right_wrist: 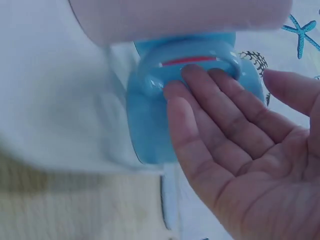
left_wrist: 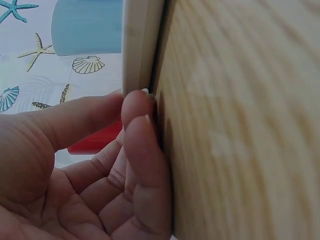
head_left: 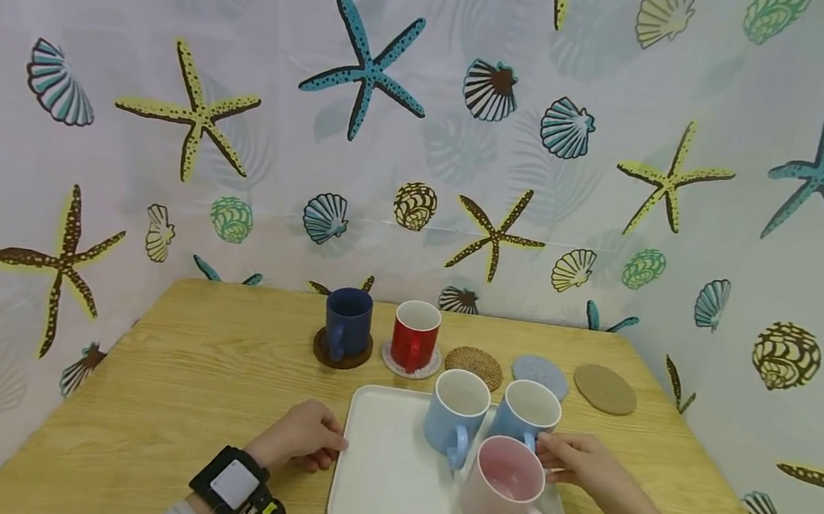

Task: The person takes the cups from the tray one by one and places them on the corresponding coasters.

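My left hand pinches the left rim of a white tray between thumb and fingers; in the left wrist view the fingertips sit at the edge of the tray. My right hand is at the handle of the right light blue mug. In the right wrist view its fingers lie against or just before the handle, with the thumb held apart. A pink mug stands in front on the tray, partly hiding that mug. Another light blue mug stands to its left.
Behind the tray, a dark blue mug stands on a dark brown coaster and a red mug on a whitish coaster. A woven coaster, a grey coaster and a tan coaster lie to the right. A patterned curtain surrounds the wooden table.
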A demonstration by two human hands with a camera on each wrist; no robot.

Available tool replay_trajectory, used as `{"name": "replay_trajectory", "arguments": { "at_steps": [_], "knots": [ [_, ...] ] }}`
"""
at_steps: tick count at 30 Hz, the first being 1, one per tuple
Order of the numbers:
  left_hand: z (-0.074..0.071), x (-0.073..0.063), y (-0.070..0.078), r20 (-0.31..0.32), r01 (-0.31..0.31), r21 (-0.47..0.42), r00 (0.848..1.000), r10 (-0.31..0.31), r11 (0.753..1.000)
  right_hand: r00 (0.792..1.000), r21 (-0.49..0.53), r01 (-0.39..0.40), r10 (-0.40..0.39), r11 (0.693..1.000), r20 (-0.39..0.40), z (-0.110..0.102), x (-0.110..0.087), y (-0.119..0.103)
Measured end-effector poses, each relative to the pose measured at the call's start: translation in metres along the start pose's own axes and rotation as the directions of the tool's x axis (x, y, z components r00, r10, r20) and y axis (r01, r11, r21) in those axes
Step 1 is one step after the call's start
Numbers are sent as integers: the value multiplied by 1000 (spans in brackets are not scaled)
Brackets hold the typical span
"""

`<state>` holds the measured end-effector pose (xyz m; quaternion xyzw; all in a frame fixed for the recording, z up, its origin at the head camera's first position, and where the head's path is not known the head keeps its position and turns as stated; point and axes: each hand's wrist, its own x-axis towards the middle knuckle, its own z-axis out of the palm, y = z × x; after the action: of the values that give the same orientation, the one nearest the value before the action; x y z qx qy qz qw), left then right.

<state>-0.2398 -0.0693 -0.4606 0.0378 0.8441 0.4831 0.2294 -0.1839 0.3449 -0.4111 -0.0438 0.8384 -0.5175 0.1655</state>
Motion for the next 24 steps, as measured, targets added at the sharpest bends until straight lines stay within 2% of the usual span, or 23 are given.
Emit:
{"name": "replay_trajectory", "arguments": {
  "at_steps": [8,18,22,24],
  "knots": [
    [0,-2,2,-7,-2,6,1000,2,1000,996,151,1,-14,988,90,10,8,7],
    [1,-2,3,-3,-9,20,1000,9,1000,991,184,27,-51,983,126,-1,1,15],
    [0,-3,3,-10,-5,21,1000,6,1000,988,244,33,-69,969,137,-3,-4,16],
    [0,-3,3,-11,-6,21,1000,6,1000,991,266,41,-74,963,113,-2,-5,17]
  ]
}}
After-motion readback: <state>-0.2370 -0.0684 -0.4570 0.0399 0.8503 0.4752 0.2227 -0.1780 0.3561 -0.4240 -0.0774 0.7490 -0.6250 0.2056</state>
